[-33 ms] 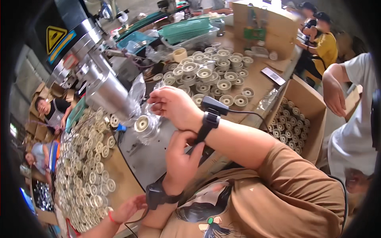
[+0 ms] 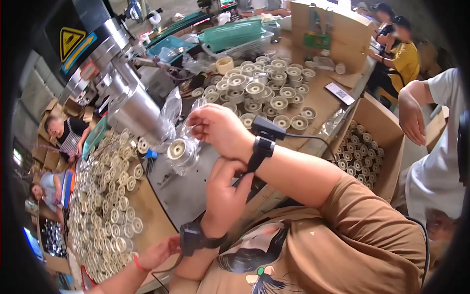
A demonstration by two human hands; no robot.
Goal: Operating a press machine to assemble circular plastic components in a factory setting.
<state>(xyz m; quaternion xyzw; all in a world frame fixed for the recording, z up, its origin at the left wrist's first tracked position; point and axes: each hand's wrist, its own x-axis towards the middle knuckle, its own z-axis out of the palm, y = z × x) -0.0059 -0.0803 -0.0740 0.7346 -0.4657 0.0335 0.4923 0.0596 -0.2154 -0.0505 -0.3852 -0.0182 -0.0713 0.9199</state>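
Observation:
My right hand (image 2: 221,128) is raised over the work surface, fingers loosely curled and holding nothing. On its wrist sits a small black camera-like device (image 2: 269,128). My left hand (image 2: 224,193) reaches across and pinches the black strap (image 2: 255,160) of that device between thumb and fingers. A similar black device (image 2: 192,239) is on my left wrist, and another person's hand (image 2: 159,254) with a red bracelet touches it. Just left of my right fingertips, a round silver part with a cream centre (image 2: 177,149) sits among clear plastic below the metal cylinder of a machine (image 2: 134,112).
Many similar round parts crowd the table at left (image 2: 105,210) and behind my right hand (image 2: 254,88). A cardboard box (image 2: 389,122) of parts stands right, beside a person in a white shirt (image 2: 431,171). Green trays (image 2: 232,34) and a phone-sized card (image 2: 339,93) lie farther back.
The whole view has shifted slightly. Both my hands keep the same pose, the left still pinching the strap on the right wrist.

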